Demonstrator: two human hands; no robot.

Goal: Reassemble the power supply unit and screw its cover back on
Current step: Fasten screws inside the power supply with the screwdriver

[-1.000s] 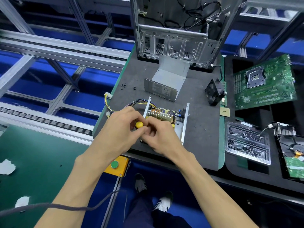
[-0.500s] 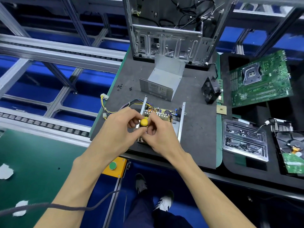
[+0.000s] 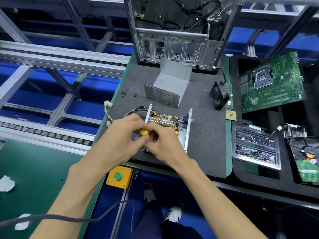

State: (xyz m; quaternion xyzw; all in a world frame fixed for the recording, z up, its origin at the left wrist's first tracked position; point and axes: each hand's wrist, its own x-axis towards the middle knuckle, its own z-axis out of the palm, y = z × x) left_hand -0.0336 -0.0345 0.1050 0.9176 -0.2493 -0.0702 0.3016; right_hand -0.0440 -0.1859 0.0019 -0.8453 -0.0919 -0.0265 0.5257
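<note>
The open power supply unit (image 3: 187, 130) lies on the dark mat, its circuit board and coils exposed between two upright metal side walls. Its cable bundle (image 3: 110, 111) trails off to the left. The grey metal cover (image 3: 170, 87) stands apart behind it. Over the unit's near left corner, my left hand (image 3: 120, 142) and my right hand (image 3: 164, 145) meet around a screwdriver with a yellow handle (image 3: 143, 132); fingers of both curl round it. The shaft and tip are hidden under my hands. Several black screws (image 3: 126, 94) lie on the mat at the far left.
An empty computer case (image 3: 174, 40) stands at the back. A black fan (image 3: 218, 95), a CPU chip (image 3: 231, 115), a motherboard (image 3: 272, 83), a clear tray of screws (image 3: 255, 147) and a hard drive (image 3: 305, 157) lie to the right. A yellow button box (image 3: 119, 176) hangs below the table edge.
Both hands stay on the screwdriver at the same corner of the unit. The yellow handle top shows more between my fingers, which have shifted slightly round it. The camera moved a little.
</note>
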